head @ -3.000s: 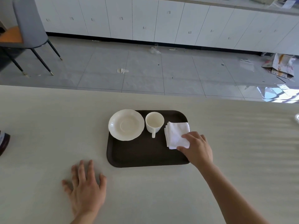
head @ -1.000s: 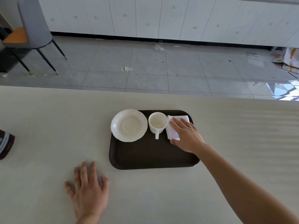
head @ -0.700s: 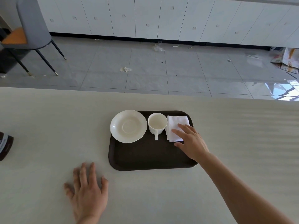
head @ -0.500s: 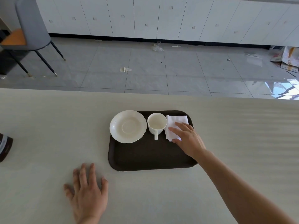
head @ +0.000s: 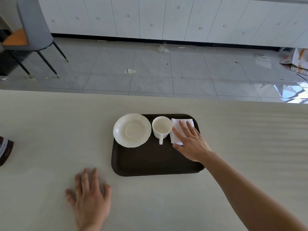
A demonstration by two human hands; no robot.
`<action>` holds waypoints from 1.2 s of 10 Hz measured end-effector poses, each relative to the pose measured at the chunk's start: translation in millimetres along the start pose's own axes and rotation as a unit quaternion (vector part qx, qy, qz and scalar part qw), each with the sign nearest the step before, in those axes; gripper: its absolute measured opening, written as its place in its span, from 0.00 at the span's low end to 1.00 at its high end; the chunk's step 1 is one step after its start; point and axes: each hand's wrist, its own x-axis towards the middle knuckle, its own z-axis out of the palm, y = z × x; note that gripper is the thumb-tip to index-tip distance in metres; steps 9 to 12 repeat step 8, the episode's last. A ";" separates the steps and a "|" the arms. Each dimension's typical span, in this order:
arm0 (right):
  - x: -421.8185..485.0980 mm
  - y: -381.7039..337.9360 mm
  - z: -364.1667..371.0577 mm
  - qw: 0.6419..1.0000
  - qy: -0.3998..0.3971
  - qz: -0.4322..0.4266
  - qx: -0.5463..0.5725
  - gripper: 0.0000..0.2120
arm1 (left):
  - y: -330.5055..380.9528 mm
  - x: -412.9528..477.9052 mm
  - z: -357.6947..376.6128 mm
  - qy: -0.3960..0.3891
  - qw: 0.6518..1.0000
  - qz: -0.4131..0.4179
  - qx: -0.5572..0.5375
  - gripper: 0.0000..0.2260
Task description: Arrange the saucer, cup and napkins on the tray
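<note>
Napkins [head: 177,129] lie at the tray's [head: 150,162] 1 o'clock corner, just beside the cup [head: 162,128], under the flat, spread right hand [head: 191,144]. Saucer [head: 132,130] overhangs the tray's 11 o'clock edge. Near half bare. Left hand [head: 90,200] rests splayed, holding nothing, on the worktop [head: 50,139].

head-worn view, forward-down – table [head: 250,147] close

No text legible; the bottle [head: 5,151] label is unreadable

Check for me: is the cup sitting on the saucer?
No, the cup stands directly on the tray, beside the saucer.
</note>
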 end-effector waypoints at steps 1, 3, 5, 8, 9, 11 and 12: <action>5.0 0.0 7.3 1.000 -0.026 0.001 -0.012 0.34 | 0.4 0.1 1.2 0.009 1.000 0.000 -0.005 0.35; 7.4 1.9 13.0 0.999 -0.035 0.002 -0.022 0.35 | -0.7 1.0 3.1 0.012 1.000 0.003 -0.011 0.35; 5.0 1.1 8.7 0.999 -0.033 -0.002 -0.008 0.37 | -0.5 0.0 1.0 -0.001 1.000 0.001 -0.007 0.35; -11.4 -0.3 -2.7 0.998 0.022 0.010 0.058 0.33 | -2.1 0.1 0.6 -0.010 1.000 -0.001 -0.017 0.35; -11.4 -0.3 -2.7 0.998 0.022 0.010 0.058 0.33 | -2.1 0.1 0.6 -0.010 1.000 -0.001 -0.017 0.35; -11.4 -0.3 -2.7 0.998 0.022 0.010 0.058 0.33 | -2.1 0.1 0.6 -0.010 1.000 -0.001 -0.017 0.35; -11.4 -0.3 -2.7 0.998 0.022 0.010 0.058 0.33 | -2.1 0.1 0.6 -0.010 1.000 -0.001 -0.017 0.35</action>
